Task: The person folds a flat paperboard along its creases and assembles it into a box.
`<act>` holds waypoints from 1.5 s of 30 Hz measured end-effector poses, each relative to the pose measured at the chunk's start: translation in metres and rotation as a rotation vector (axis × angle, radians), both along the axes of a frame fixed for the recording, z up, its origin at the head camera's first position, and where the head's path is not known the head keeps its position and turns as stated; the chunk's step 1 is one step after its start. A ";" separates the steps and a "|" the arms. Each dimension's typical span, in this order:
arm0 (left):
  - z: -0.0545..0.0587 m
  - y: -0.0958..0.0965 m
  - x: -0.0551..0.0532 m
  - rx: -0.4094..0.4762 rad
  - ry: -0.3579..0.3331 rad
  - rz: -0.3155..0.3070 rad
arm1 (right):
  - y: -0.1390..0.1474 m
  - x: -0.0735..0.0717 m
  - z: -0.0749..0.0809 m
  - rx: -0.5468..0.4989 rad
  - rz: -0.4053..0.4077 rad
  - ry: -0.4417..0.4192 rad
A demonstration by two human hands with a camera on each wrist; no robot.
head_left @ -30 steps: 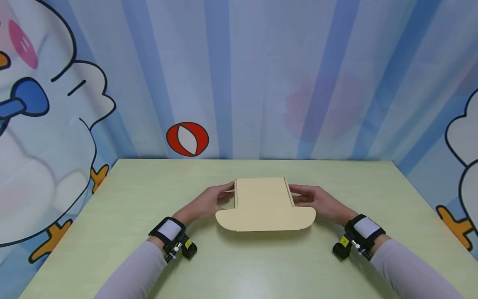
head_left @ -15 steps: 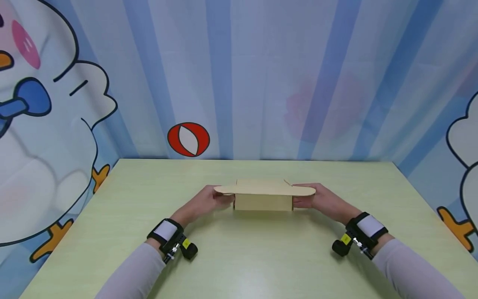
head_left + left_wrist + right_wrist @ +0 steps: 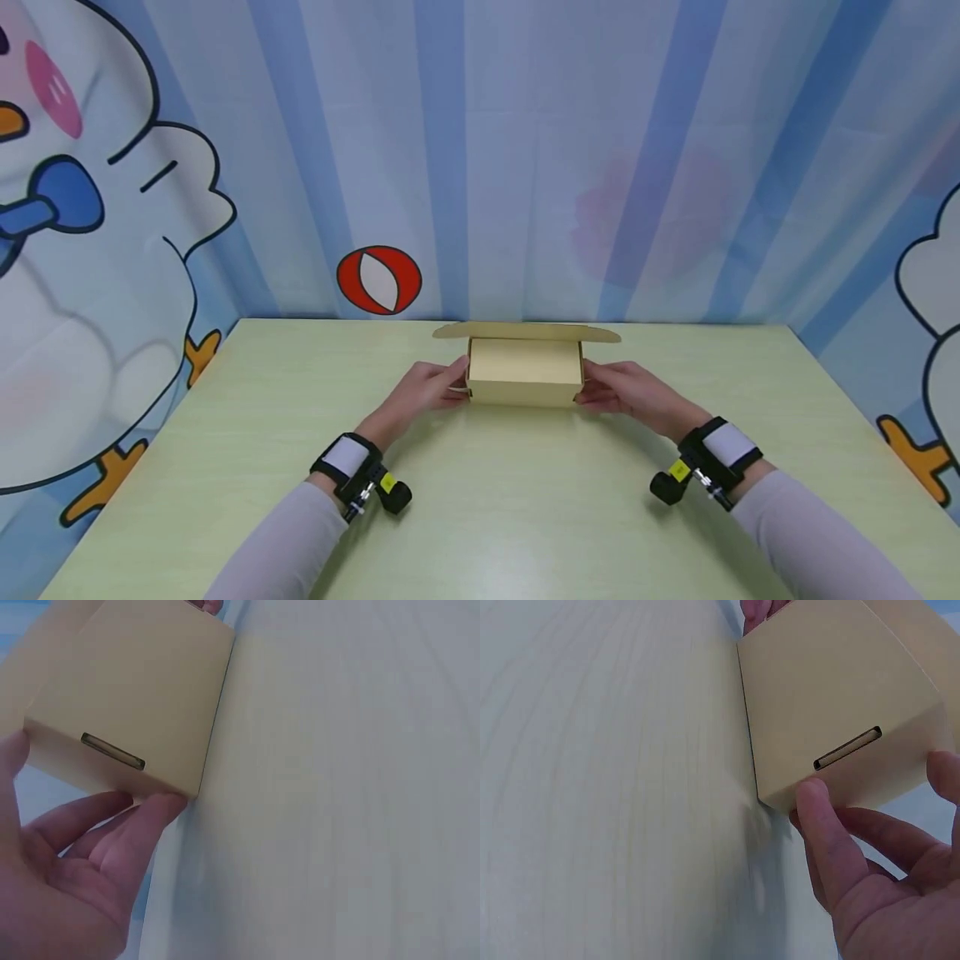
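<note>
A tan cardboard box (image 3: 525, 360) stands near the far side of the table, a long round-ended flap (image 3: 527, 331) sticking out along its back edge. My left hand (image 3: 420, 396) grips its left end, and my right hand (image 3: 637, 396) grips the right end. In the left wrist view, the thumb and fingers of the left hand (image 3: 90, 877) touch the end wall of the box (image 3: 142, 682), by a narrow slot (image 3: 112, 751). A matching slot (image 3: 847, 748) shows in the right wrist view, with the right fingers against the lower corner. The box's inside is hidden.
The box is on a pale wood-grain table (image 3: 517, 517). A blue striped curtain (image 3: 495, 167) with cartoon figures and a red ball (image 3: 378, 280) printed on it hangs right behind the far edge. Each wrist wears a strapped camera.
The box has turned in both hands: its flap, which lay toward me, has swung up and away to the far side. A long side of the box now faces me.
</note>
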State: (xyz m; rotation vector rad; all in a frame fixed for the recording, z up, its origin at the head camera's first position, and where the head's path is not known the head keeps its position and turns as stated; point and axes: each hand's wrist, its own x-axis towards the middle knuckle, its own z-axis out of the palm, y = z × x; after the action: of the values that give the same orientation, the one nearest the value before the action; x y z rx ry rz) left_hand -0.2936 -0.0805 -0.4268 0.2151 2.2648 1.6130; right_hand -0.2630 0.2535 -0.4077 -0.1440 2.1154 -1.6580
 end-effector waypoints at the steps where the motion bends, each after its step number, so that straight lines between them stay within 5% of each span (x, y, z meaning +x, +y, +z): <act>1: 0.000 0.001 0.000 -0.006 -0.006 0.020 | -0.001 0.000 0.000 0.002 -0.005 -0.007; 6: 0.002 0.007 -0.002 -0.044 -0.014 0.085 | -0.006 -0.001 -0.001 -0.014 -0.029 -0.041; 27: 0.006 0.017 -0.001 -0.073 -0.034 0.154 | -0.006 -0.004 -0.005 -0.026 -0.059 -0.035; 34: 0.010 0.005 0.000 -0.051 0.076 0.159 | 0.004 -0.003 0.003 0.128 -0.040 0.123; 45: 0.030 -0.010 -0.007 -0.062 0.323 0.234 | 0.011 -0.010 0.037 0.231 -0.226 0.354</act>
State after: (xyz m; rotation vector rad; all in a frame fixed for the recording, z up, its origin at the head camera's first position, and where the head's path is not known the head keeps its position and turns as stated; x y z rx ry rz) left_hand -0.3008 -0.0907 -0.3968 0.2144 2.6667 1.7233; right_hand -0.2731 0.2649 -0.3710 -0.1388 2.6591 -1.5857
